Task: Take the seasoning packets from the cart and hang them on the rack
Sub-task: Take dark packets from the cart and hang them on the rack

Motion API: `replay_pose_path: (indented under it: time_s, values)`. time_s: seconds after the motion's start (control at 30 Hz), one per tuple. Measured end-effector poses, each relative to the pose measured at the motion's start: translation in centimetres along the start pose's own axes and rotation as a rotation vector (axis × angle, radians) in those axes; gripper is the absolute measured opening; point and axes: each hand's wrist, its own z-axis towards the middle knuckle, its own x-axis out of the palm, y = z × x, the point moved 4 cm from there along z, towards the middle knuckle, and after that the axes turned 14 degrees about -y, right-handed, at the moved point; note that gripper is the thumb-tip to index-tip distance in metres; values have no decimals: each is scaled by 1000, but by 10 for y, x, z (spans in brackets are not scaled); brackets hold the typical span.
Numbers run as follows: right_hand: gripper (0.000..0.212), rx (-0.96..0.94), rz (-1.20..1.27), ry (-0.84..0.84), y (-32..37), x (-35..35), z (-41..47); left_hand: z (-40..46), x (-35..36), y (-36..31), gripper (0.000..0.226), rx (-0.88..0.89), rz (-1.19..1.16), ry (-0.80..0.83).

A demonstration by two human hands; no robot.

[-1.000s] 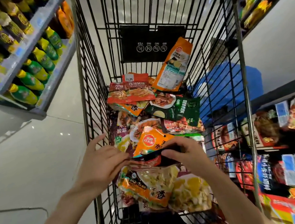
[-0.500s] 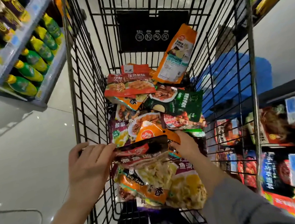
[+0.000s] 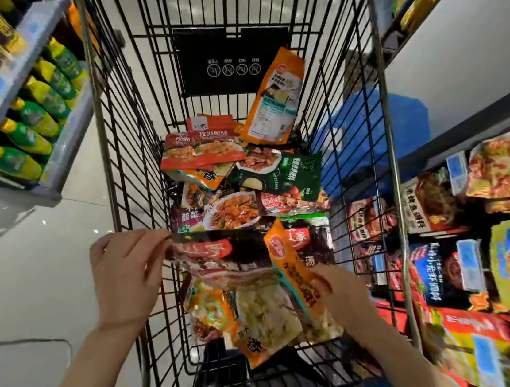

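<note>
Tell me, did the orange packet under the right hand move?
Yes. The orange packet went from lying on the pile to being lifted in the right hand, tilted toward the cart's right wall.

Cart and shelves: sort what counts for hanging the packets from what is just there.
Job: dark packet pinched by left hand; orange packet gripped by right hand; packets piled in cart; rack on the right.
Not part of it: green bottles; blue crate.

A glossy pale tiled floor (image 3: 33,285) fills the seven to nine o'clock area, dotted with ceiling-light reflections. At ten o'clock a grey shelf (image 3: 55,121) carries green-and-yellow bottles (image 3: 28,137) lying in rows. At two o'clock runs a plain grey-white wall panel (image 3: 459,39). A blue bin (image 3: 368,134) sits behind the wire at three o'clock.
</note>
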Motion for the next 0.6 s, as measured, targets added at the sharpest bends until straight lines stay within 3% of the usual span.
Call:
replay_pose_path:
  time_s: [0.13, 0.2, 0.33, 0.4, 0.47, 0.6]
  values:
    - [14, 5, 2, -189, -1, -40, 18, 19, -10, -4, 20, 26, -47, 8]
    - [17, 31, -8, -202, 4, -54, 40, 22, -11, -8, 22, 87, -99, 42]
    - [20, 21, -161, -130, 8, -57, 86, 16, -8, -13, 21, 239, -139, 180]
    - [28, -22, -285, -11, 11, -48, 101, 15, -9, -15, 21, 255, -165, 224]
    - [35, -43, -410, 126, 13, -31, 113, 18, -16, -23, 19, 262, -202, 209]
    - [41, -27, -413, 241, 5, 9, 136, 28, -24, -32, 18, 300, -228, 169]
